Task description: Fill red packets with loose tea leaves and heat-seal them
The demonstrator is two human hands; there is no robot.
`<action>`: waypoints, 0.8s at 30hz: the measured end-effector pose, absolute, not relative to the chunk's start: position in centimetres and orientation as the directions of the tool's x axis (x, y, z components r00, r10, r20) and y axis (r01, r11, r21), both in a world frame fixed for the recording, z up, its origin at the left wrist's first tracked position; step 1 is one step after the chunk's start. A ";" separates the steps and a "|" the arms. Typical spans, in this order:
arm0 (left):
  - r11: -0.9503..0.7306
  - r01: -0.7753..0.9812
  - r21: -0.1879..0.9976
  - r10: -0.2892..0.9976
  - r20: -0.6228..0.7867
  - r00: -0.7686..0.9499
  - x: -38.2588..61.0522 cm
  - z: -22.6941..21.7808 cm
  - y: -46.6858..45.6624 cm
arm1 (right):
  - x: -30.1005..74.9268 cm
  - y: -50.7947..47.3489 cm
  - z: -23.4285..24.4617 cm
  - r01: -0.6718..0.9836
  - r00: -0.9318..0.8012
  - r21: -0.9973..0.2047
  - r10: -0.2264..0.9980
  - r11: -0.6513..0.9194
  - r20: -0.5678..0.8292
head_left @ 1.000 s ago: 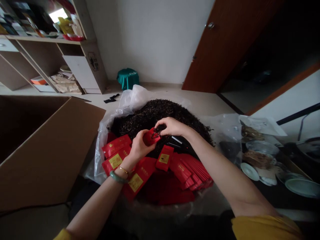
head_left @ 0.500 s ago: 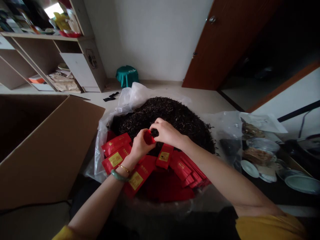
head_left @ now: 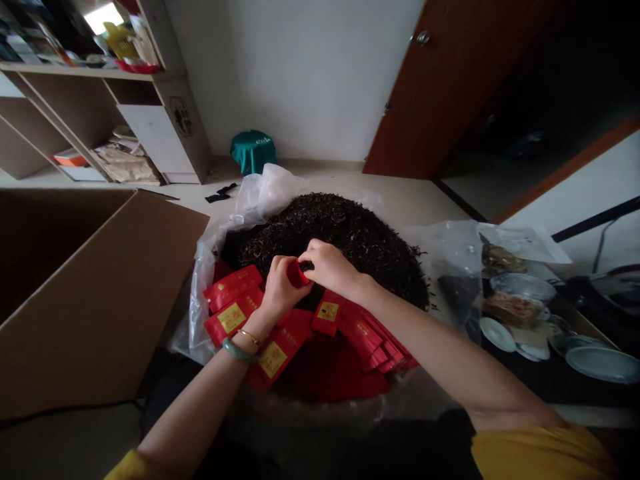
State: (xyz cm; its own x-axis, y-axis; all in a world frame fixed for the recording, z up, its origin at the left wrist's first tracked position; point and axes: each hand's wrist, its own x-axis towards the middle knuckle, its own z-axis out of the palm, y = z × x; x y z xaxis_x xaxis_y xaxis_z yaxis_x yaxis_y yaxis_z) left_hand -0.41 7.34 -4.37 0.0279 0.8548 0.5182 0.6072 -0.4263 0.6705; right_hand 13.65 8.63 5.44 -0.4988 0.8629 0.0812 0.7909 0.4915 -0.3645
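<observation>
My left hand (head_left: 278, 288) is closed around a small red packet (head_left: 296, 274), held with its mouth up over a heap of dark loose tea leaves (head_left: 340, 240). My right hand (head_left: 331, 267) pinches dark tea leaves at the packet's mouth, fingers pressed together and touching the packet. The heap lies in a clear plastic bag (head_left: 260, 200). Several flat red packets with gold labels (head_left: 235, 307) lie fanned out in front of the heap, under my wrists. A green bangle and a thin gold bracelet sit on my left wrist.
A large open cardboard box (head_left: 100, 300) stands at the left. Plates, bowls and plastic bags (head_left: 515, 313) crowd the right. Behind are wooden shelves (head_left: 100, 120), a green stool (head_left: 253, 152), a white wall and a brown door (head_left: 450, 87).
My right hand has moved down and left, pressing the pinch of tea into the packet's mouth. The left hand and the packet stay nearly still; the view has shifted slightly.
</observation>
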 end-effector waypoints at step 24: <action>-0.374 0.615 0.694 0.873 0.487 -0.018 -0.9 -3.1 6.8 | 12.9 8.8 4.1 0.698 -0.588 -0.570 0.802 0.434 -0.109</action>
